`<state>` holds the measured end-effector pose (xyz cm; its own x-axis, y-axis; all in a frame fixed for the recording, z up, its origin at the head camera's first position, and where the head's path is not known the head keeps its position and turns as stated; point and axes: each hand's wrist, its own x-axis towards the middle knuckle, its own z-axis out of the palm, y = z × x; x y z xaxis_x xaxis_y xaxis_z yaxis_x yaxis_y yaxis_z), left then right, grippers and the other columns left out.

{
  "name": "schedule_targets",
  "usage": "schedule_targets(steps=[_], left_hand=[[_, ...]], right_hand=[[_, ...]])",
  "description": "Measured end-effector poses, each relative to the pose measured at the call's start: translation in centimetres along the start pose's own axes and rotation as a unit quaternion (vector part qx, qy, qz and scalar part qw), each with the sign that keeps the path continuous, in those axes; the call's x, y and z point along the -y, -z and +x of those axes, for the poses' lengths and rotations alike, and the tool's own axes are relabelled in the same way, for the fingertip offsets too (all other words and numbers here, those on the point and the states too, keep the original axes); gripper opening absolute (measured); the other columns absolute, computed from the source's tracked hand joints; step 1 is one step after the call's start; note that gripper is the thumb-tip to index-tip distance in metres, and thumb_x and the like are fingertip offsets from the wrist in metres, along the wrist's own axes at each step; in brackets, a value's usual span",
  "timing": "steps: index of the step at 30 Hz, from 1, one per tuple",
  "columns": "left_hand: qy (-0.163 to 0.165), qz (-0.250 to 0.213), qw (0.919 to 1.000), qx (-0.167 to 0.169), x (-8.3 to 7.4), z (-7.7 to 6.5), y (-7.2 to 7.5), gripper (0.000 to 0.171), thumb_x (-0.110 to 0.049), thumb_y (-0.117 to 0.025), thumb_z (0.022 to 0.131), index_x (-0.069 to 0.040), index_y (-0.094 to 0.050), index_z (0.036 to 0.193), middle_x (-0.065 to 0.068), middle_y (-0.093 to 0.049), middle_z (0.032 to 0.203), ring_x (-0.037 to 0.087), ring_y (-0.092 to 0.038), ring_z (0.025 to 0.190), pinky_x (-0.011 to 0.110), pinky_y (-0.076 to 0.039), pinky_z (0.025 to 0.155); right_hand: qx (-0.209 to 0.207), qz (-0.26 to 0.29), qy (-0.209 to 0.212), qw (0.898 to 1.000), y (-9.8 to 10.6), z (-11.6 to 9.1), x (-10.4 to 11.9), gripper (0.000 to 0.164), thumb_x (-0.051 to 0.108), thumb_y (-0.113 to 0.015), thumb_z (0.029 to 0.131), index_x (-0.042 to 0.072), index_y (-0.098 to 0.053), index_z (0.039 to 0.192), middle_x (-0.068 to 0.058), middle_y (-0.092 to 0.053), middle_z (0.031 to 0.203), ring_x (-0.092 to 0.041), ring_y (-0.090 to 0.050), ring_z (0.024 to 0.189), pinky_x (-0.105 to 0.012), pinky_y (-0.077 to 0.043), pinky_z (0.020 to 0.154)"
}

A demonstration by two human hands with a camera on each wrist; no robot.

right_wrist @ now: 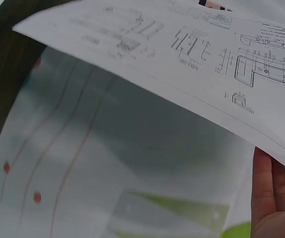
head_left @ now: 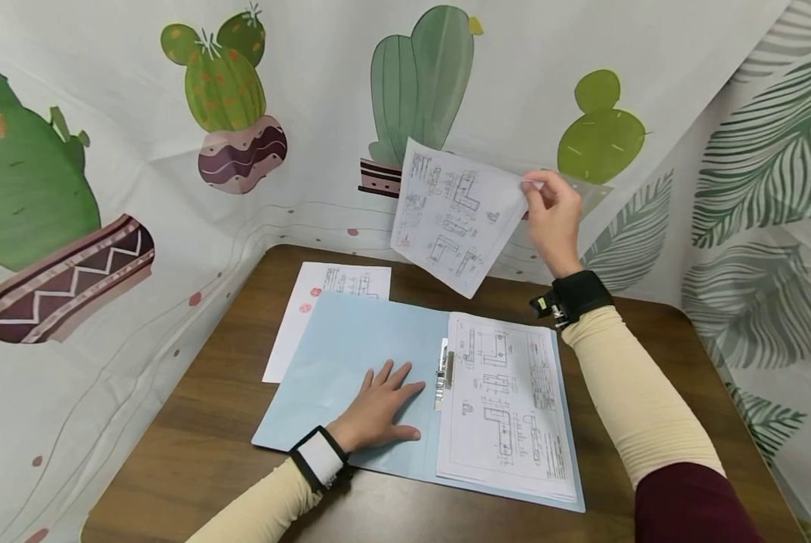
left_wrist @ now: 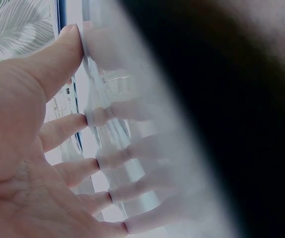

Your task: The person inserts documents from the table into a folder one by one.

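In the head view my right hand (head_left: 556, 215) pinches one corner of a paper sheet (head_left: 456, 219) printed with technical drawings, held up above the back of the table. The right wrist view shows the same sheet (right_wrist: 207, 74) stretching away from the fingers (right_wrist: 269, 183). My left hand (head_left: 381, 411) lies with spread fingers on the inside cover of an open light-blue folder (head_left: 364, 324). Its fingertips press on the glossy cover in the left wrist view. A metal clip (head_left: 449, 369) sits by the spine, beside a stack of drawing sheets (head_left: 507, 407) on the folder's right side.
Another printed sheet (head_left: 290, 339) with red round stamps lies partly under the folder's upper left. The brown wooden table (head_left: 188, 422) ends at a white curtain (head_left: 324, 90) printed with cacti, close behind the raised sheet.
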<state>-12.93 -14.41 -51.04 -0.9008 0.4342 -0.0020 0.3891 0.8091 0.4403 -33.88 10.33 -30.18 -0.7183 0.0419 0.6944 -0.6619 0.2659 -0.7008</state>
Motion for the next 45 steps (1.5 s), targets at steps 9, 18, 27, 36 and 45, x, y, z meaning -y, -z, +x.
schedule_targets(steps=[9,18,27,36,45], left_hand=[[0.006,0.012,0.9999,0.003,0.2,0.0,0.0,0.081,-0.051,-0.083,0.082,-0.012,-0.057,0.147,0.023,-0.035,0.162,0.053,-0.022,0.15,0.076,-0.022,0.111],[0.005,0.009,0.9999,0.003,0.4,0.0,0.0,0.079,-0.049,-0.084,0.082,-0.011,-0.057,0.147,0.024,-0.036,0.161,0.055,-0.023,0.149,0.076,-0.022,0.11],[0.009,0.006,0.9999,0.004,0.3,-0.1,0.1,0.079,-0.048,-0.084,0.082,-0.01,-0.058,0.146,0.024,-0.036,0.161,0.055,-0.023,0.149,0.076,-0.022,0.11],[0.014,0.004,0.9999,0.005,0.3,-0.1,0.3,0.079,-0.048,-0.084,0.082,-0.011,-0.058,0.146,0.023,-0.035,0.162,0.054,-0.022,0.149,0.076,-0.021,0.111],[0.015,0.011,0.9998,0.007,0.5,0.3,0.1,0.079,-0.05,-0.083,0.082,-0.012,-0.057,0.147,0.022,-0.034,0.162,0.053,-0.022,0.15,0.076,-0.021,0.111]], right_hand=[[-0.026,-0.043,-0.022,0.998,3.9,1.4,-0.7,0.015,0.0,-0.063,0.099,-0.011,-0.068,0.108,-0.02,-0.065,0.077,-0.001,-0.053,0.055,-0.017,-0.042,0.055],[-0.035,-0.144,-0.049,0.988,8.5,2.3,-4.4,0.02,0.02,-0.064,0.102,0.006,-0.074,0.113,-0.01,-0.075,0.112,-0.001,-0.069,0.091,-0.014,-0.05,0.073],[0.01,-0.172,-0.079,0.982,12.1,1.5,-5.8,0.026,0.021,-0.065,0.102,0.002,-0.072,0.119,-0.019,-0.073,0.116,0.003,-0.065,0.078,-0.01,-0.049,0.063],[0.113,-0.163,-0.174,0.965,14.8,0.0,-7.6,0.038,0.022,-0.065,0.102,0.001,-0.064,0.134,0.013,-0.072,0.096,0.002,-0.065,0.066,-0.019,-0.053,0.053],[0.242,-0.154,-0.245,0.926,16.2,-2.7,-10.6,0.039,0.022,-0.059,0.106,0.0,-0.059,0.138,-0.001,-0.075,0.099,-0.01,-0.069,0.071,-0.033,-0.058,0.059]])
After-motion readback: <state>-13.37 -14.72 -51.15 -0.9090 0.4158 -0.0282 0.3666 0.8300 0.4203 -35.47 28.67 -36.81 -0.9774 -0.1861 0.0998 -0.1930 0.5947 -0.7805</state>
